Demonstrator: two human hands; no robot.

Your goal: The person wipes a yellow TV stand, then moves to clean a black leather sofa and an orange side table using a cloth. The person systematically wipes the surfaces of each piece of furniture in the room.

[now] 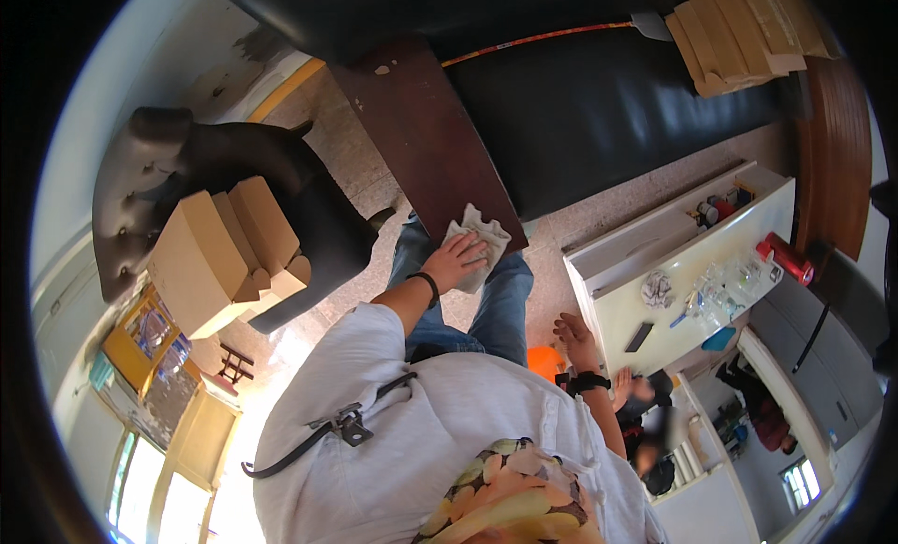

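Note:
My left hand [456, 263] lies over a crumpled light-grey cloth [494, 232], holding it against the near end of a dark reddish-brown wooden board [438, 133]. That end of the board is above my knees. Pale worn marks show towards its far end. To the right of my legs, my right hand [579, 342] is raised with bent, parted fingers and nothing in it. It is near the edge of a white table [617, 326] and above a round orange object [546, 363], partly hidden by my shirt.
Brown cardboard boxes [203, 256] sit on a black tufted chair [280, 158] at left. A black padded bench [596, 116] runs right, bearing more cardboard [736, 35]. Glassware [726, 288], crumpled paper [657, 289] and a red flask [786, 258] occupy the table. People [649, 418] are at lower right.

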